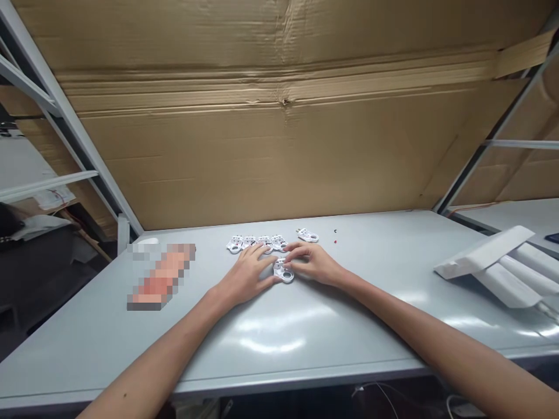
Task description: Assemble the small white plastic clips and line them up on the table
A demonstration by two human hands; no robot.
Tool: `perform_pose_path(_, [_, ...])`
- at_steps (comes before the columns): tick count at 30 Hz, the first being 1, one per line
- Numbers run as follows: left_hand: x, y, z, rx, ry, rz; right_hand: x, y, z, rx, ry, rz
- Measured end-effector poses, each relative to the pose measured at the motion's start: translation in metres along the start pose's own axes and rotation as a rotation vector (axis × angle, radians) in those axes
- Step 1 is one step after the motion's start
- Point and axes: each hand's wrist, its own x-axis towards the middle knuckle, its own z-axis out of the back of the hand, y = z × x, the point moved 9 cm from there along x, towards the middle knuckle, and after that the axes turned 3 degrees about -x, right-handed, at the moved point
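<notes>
A small white plastic part with a round ring [286, 277] lies on the grey table between my hands. My left hand [250, 274] grips its left side, thumb low and index finger near the top. From the other side, my right hand [315, 263] has bent fingers on the part's upper right edge; whether a tiny piece sits between them is hidden. Behind my left fingers stands a row of several similar white parts [236, 244], some with small red and dark bits. Another white ringed part [308, 235] lies apart, beyond my right hand.
Two tiny pieces, one dark [335, 231] and one red [335, 241], lie right of the far part. A blurred reddish object [161, 279] is at left. White folded packaging [493, 265] lies at right. A cardboard wall [279, 163] closes off the table's back between metal posts.
</notes>
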Motion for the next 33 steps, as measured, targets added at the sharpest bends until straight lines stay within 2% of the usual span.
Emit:
perform_pose_path(7, [-0.001,-0.001,0.000,-0.003,-0.009,-0.013,-0.002,0.018,-0.001,-0.139,0.028,0.086])
perform_pose_path(18, [-0.001,-0.002,0.002,-0.007,0.000,0.002,-0.005,0.022,-0.003,-0.218,0.133,0.141])
perform_pose_path(26, [-0.003,0.001,0.007,-0.078,0.025,0.029,-0.008,0.036,0.005,-0.296,0.083,0.240])
perform_pose_path(30, [-0.003,0.005,0.011,-0.102,0.016,0.076,-0.010,0.044,-0.005,-0.340,0.158,0.294])
perform_pose_path(33, [-0.003,0.008,0.009,-0.104,0.021,0.092,-0.011,0.044,-0.009,-0.337,0.208,0.276])
